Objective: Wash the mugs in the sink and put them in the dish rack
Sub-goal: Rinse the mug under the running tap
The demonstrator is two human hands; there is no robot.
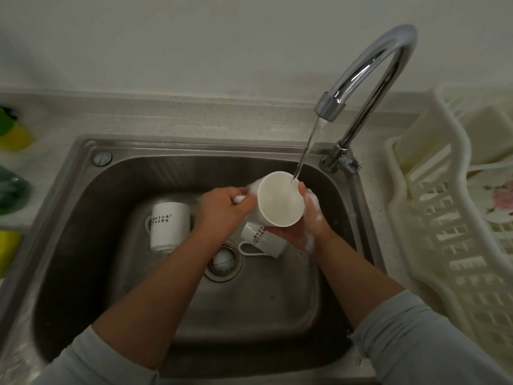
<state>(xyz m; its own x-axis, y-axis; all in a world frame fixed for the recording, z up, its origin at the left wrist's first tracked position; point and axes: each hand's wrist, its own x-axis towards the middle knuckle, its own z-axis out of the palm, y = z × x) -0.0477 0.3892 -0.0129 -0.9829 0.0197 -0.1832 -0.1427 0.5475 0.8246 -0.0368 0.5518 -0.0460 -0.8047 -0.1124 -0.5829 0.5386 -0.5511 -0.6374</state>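
Observation:
I hold a white mug (279,201) over the steel sink (83,218), its mouth facing up at me under the running water. My left hand (222,208) grips its handle on the left side. My right hand (308,220), covered in suds, cups the mug's body from the right and below. Two more white mugs with black writing lie in the basin: one (169,225) on its side at the left, another (262,241) under the held mug, handle toward the drain.
The chrome faucet (372,79) arches over the sink's back right, with water streaming down. A cream plastic dish rack (444,218) stands on the counter to the right. The drain strainer (223,262) sits mid-basin. Yellow and green items (12,134) line the left counter.

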